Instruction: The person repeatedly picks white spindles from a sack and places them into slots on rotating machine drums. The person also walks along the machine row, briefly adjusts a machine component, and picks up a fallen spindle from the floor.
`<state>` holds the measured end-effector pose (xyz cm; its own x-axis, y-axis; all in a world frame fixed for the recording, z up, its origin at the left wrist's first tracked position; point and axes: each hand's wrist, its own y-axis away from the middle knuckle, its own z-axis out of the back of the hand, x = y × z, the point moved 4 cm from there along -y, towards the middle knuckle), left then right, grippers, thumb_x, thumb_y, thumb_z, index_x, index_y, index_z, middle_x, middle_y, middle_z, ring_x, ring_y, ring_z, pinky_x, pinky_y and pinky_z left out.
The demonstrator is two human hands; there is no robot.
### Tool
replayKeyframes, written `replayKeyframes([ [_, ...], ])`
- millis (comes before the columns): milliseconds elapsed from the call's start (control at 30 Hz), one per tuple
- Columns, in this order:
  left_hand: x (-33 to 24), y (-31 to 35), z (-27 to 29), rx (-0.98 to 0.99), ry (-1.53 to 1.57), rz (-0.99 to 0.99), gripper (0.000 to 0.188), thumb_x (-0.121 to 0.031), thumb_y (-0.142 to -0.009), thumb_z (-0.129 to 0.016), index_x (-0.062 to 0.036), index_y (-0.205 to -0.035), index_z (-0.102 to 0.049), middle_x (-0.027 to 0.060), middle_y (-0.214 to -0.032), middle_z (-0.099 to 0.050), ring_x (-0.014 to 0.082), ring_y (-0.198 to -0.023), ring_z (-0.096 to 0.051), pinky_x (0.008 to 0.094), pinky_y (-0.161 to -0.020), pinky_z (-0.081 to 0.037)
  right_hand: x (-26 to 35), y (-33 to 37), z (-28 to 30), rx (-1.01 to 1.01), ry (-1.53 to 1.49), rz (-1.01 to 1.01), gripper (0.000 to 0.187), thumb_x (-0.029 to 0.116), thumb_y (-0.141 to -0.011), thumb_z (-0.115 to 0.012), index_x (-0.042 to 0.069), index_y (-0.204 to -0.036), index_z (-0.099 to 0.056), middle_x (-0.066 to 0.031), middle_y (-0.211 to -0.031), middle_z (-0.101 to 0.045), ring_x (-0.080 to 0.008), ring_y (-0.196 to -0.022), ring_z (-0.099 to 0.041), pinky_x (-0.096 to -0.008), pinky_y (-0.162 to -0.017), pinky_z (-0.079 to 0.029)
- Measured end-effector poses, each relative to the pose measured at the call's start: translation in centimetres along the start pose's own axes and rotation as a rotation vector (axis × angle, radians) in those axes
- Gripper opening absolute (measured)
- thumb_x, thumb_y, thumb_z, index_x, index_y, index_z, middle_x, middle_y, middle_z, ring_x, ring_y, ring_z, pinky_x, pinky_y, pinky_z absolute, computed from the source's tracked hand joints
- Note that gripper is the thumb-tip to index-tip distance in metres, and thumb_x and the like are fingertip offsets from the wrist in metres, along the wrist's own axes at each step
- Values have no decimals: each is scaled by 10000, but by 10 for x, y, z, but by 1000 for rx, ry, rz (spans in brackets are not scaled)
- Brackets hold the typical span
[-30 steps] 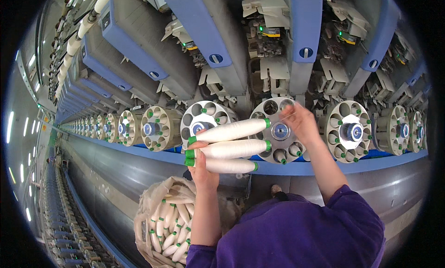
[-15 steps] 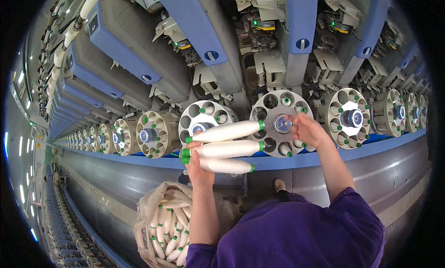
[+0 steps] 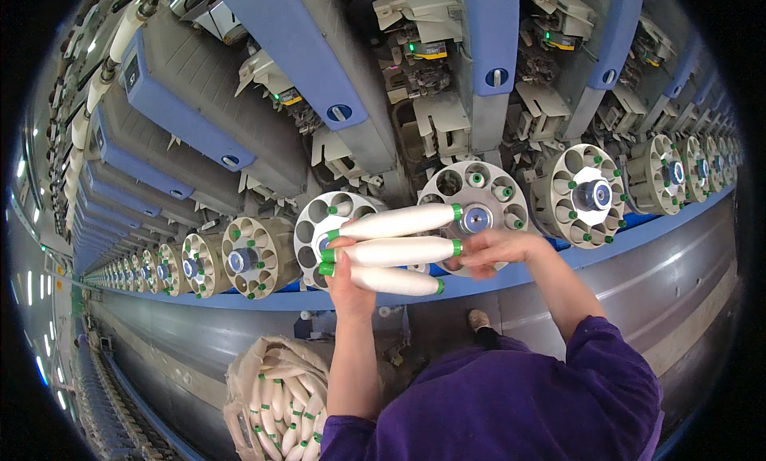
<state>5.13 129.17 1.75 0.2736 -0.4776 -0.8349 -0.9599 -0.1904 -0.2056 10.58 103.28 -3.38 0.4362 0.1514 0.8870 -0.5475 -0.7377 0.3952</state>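
Observation:
My left hand is closed round the near ends of three white yarn bobbins with green tips: an upper one, a middle one and a lower one. They lie side by side, pointing right. My right hand is at the green far tip of the middle bobbin, fingers drawn together; whether they grip the tip or a thread is hidden. Just behind it is a round bobbin magazine with bobbins in some pockets. Another magazine stands behind my left hand, partly covered by the bobbins.
A translucent bag full of similar bobbins stands low at the left. Further magazines line the machine both ways. A blue rail runs beneath them, and blue-and-grey winding units rise behind.
My right hand has come down and left from the magazine's hub to the bobbin tips. My left hand still holds the three bobbins. The whole view has shifted slightly.

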Motion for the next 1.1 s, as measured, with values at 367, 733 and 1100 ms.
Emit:
replayKeyframes([
  [367, 66, -8, -8, -119, -778, -165, 162, -97, -823, -605, -66, -979, -573, 126, -1187, -438, 249, -1119, -428, 360, -960, -326, 15, 18, 21, -213, -163, 576, 277, 289, -934, -474, 67, -792, -558, -97, -1025, -606, -161, -897, -569, -295, -805, -445],
  [733, -1, -2, -22, -194, 133, 16, 463, -51, -729, -545, -123, -1184, -497, 97, -1225, -513, 281, -1207, -439, 447, -923, -443, -4, -23, -51, 254, 542, -41, 401, 403, -945, -406, 54, -1096, -533, -22, -780, -620, -124, -706, -585, -262, -732, -447],
  [1100, 36, 46, 6, -786, 378, 74, 280, -222, -912, -501, -138, -1177, -468, 36, -761, -531, 171, -616, -501, 355, -597, -473, 11, 2, 45, -247, -943, 370, 353, 412, -938, -426, 132, -728, -475, -19, -763, -589, -107, -543, -487, -226, -491, -390],
])
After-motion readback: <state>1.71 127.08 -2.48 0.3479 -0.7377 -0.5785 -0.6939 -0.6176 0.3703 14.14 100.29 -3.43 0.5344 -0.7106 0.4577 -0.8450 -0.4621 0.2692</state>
